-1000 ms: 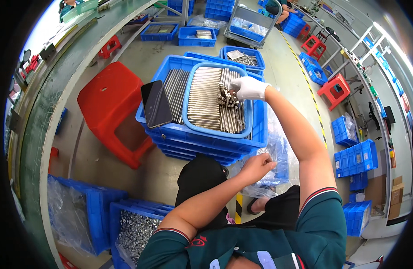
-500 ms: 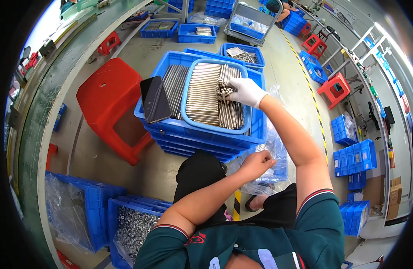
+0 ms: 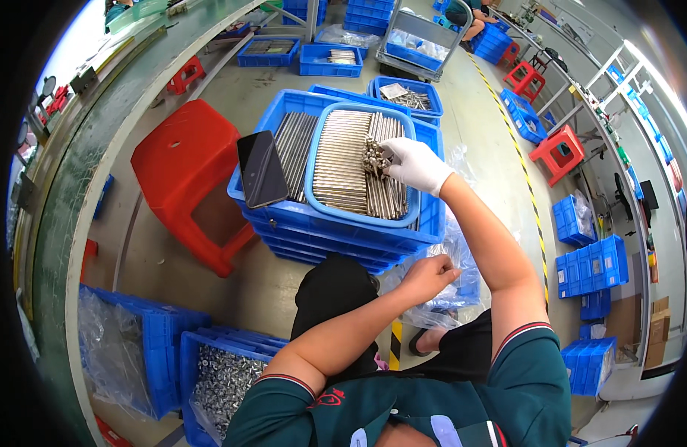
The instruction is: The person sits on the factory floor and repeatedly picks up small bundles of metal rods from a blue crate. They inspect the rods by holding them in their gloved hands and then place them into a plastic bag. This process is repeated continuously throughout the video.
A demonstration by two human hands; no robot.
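Note:
My right hand point(image 3: 418, 165), in a white glove, is closed around a small bundle of short metal rods point(image 3: 372, 157), held over the light blue oval tray point(image 3: 314, 149). Rows of metal rods point(image 3: 342, 160) fill that tray, which rests on a stack of blue crates point(image 3: 336, 238). My bare left hand point(image 3: 427, 276) is curled shut at the edge of a clear plastic bag point(image 3: 454, 246), just in front of the crate stack. It seems to pinch the bag's rim.
A black phone point(image 3: 262, 169) leans on the crate's left side beside more rods point(image 3: 290, 153). A red stool point(image 3: 187, 179) stands to the left. A blue bin of small metal parts point(image 3: 224, 376) sits at lower left. More blue crates point(image 3: 591, 264) and red stools point(image 3: 558, 151) stand around.
My right hand has shifted slightly toward me over the tray, still holding the bundle. My left hand stays at the bag.

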